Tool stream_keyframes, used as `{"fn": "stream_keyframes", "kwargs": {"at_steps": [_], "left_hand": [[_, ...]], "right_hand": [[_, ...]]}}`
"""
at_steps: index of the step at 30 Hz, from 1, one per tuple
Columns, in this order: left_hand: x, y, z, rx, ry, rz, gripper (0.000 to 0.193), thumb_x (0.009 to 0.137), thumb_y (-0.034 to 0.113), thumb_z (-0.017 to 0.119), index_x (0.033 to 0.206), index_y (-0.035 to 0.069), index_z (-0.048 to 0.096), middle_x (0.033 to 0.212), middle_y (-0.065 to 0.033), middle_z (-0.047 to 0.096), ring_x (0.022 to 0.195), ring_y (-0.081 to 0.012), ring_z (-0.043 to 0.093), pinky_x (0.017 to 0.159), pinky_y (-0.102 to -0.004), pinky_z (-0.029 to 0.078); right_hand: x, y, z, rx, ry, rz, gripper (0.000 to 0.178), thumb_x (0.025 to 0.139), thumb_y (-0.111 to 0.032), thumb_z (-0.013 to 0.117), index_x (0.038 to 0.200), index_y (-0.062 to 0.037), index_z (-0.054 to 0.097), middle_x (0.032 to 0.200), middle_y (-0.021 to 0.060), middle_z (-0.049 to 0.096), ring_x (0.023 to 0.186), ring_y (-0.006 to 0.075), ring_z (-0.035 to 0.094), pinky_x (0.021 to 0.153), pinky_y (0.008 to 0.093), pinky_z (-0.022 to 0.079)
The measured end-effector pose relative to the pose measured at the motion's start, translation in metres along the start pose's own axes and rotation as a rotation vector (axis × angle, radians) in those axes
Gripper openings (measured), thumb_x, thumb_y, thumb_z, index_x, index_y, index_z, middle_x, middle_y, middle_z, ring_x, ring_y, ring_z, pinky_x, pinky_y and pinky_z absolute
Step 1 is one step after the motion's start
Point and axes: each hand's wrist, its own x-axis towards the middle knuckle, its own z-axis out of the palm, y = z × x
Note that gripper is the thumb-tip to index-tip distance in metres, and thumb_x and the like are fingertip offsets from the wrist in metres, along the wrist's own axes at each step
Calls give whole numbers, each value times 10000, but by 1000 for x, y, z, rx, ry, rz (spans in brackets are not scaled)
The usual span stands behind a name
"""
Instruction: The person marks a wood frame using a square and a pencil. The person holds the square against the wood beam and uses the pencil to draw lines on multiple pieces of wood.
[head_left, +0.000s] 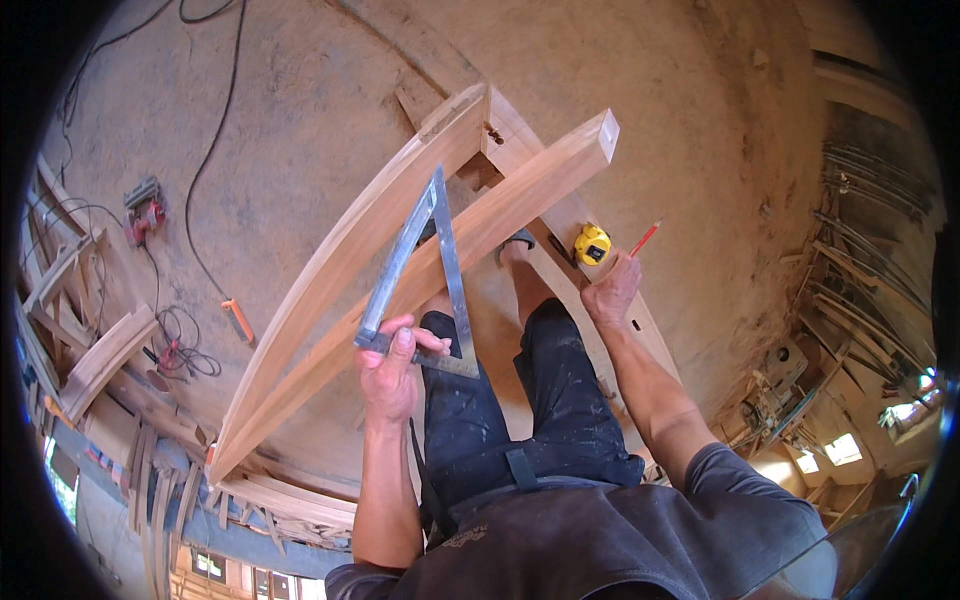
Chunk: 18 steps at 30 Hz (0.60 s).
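My left hand (pixel 390 378) is closed around the lower end of a metal triangle square (pixel 452 275), with one finger reaching along its base. The square is held up in front of a long wooden beam (pixel 510 208), overlapping it in the view; whether they touch I cannot tell. To the right, my right hand (pixel 612 290) grips a red pencil (pixel 648 235), whose tip points away up and right. That hand is at a wooden plank (pixel 575 212), just beside a yellow tape measure (pixel 592 244). A curved wooden piece (pixel 350 240) meets the plank at its far end.
On the floor at left are a red power tool (pixel 145 215), an orange-handled tool (pixel 237 320) and a black cord (pixel 236 80). Curved wood offcuts (pixel 108 365) lie farther left. Wood strips (pixel 850 325) are piled along the right side. My feet stand among the timbers.
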Motion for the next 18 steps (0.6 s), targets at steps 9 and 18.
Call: {"fn": "stream_keyframes", "kwargs": {"at_steps": [9,18], "left_hand": [[1,-4,3,-40,17,30,225,1026,144,611,1211,17,635,827,-213,722,768,-316,702,773,-461,581],[1,-5,3,-61,17,28,223,1019,140,618,1213,31,640,828,-210,720,772,-308,699,778,-446,574]], "right_hand": [[0,-2,-4,82,-4,-3,679,620,-83,814,1220,-36,499,1070,195,575,1040,415,545,893,487,432],[0,5,4,51,3,-5,659,632,-118,838,1209,-69,524,1072,170,596,1039,401,573,890,480,449]]}}
